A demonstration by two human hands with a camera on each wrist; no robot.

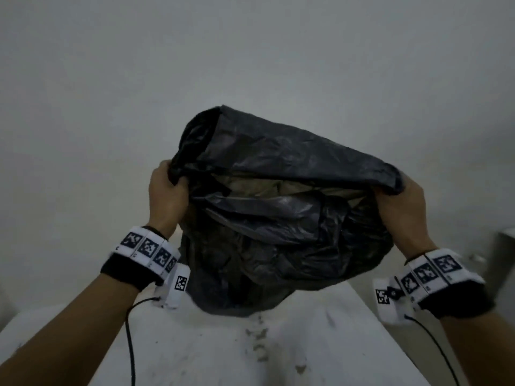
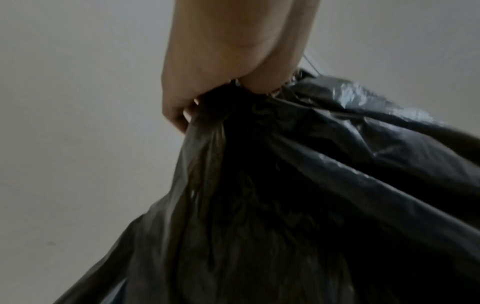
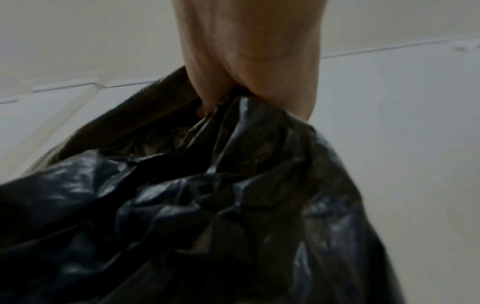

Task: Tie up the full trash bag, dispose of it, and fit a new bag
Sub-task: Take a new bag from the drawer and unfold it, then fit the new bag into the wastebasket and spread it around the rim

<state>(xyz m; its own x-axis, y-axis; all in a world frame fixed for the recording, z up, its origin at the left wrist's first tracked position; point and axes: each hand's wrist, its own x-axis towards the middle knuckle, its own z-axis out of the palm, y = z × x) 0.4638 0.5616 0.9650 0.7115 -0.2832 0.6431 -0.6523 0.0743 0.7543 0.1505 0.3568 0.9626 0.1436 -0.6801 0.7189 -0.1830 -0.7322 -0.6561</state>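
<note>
Plain pale wall [image 1: 250, 51] behind; black trash bag [image 1: 278, 218] hangs mid-frame, mouth stretched left-right between left hand [image 1: 167, 196] and right hand [image 1: 401, 210], each grip clenching bunched rim, equally near

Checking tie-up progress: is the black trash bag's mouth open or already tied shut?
Open. The trash bag has no knot; the left hand and right hand grip opposite edges, holding the mouth spread.

Head view: looks forward-down, mid-range, over both forearms. Left wrist, right wrist views: very close, facing along palms. All three share crumpled black plastic trash bag [image 1: 278, 218] against pale wall [image 1: 250, 51].
</note>
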